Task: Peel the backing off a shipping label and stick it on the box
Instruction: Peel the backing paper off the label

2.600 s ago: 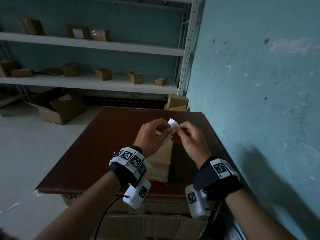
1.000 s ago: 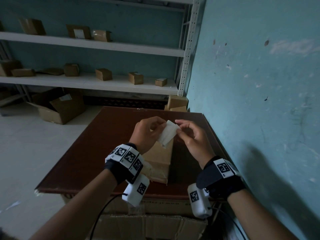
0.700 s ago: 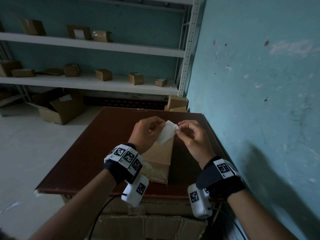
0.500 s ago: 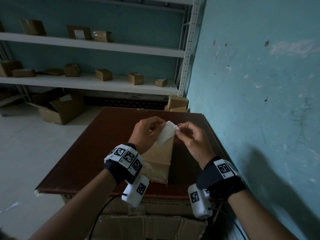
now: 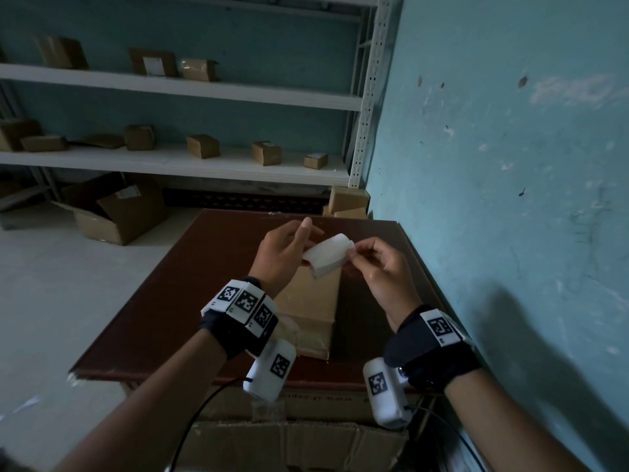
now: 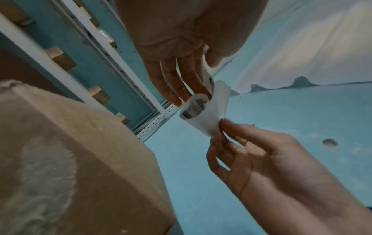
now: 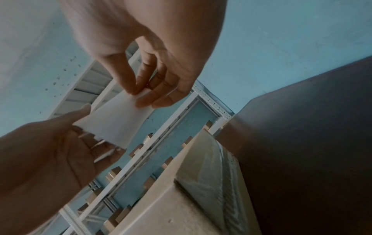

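Both hands hold a white shipping label (image 5: 327, 254) in the air above a brown cardboard box (image 5: 308, 311) lying on the dark table (image 5: 163, 301). My left hand (image 5: 296, 248) pinches the layer with the barcode print (image 6: 196, 106) between thumb and fingers. My right hand (image 5: 360, 255) pinches a corner of the blank white layer (image 6: 214, 114), which curls away from the printed one. In the right wrist view the right hand (image 7: 144, 93) grips the sheet (image 7: 116, 120) from above and the left hand (image 7: 80, 122) from the left. The box top (image 7: 187, 198) shows bare.
A teal wall (image 5: 493, 199) runs close along the table's right edge. White shelving (image 5: 170, 165) with several small boxes stands behind the table, and an open carton (image 5: 115, 212) sits on the floor to the left. More cardboard (image 5: 289, 444) lies below the table's near edge.
The hands have drawn slightly apart and the label has opened from a pinched corner into two curled layers. The box has not moved.
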The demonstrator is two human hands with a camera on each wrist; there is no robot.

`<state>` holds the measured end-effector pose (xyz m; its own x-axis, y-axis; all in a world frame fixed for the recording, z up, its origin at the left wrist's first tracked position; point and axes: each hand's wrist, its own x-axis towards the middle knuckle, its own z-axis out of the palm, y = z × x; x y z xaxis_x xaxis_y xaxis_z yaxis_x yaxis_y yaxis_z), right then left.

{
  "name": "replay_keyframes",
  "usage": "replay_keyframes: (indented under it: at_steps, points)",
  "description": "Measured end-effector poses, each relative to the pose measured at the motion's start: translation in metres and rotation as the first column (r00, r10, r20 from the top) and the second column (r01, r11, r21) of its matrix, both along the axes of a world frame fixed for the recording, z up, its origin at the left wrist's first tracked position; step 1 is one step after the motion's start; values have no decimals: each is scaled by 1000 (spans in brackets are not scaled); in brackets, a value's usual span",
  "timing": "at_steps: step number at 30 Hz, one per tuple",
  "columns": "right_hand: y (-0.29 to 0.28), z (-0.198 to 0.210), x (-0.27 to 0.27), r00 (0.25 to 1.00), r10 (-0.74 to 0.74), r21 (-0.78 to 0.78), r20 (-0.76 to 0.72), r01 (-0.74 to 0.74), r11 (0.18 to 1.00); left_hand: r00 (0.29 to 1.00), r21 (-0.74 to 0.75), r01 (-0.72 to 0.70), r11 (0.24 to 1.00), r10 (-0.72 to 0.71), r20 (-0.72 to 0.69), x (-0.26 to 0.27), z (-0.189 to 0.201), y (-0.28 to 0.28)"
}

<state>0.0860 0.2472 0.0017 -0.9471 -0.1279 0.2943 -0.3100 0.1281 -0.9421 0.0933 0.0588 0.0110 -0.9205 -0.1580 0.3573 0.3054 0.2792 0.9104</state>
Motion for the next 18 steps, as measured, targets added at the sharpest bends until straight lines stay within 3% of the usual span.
replay_keyframes:
  at_steps: [5,18]
  points:
    - [-1,2,0,993,-99,-150,60,107,983,997,144,61,988,-68,41,4,3,3]
    - [-9,1,0,973,-230,-206,17,229,951,999,83,-15,996,18,-38,7,-2,9]
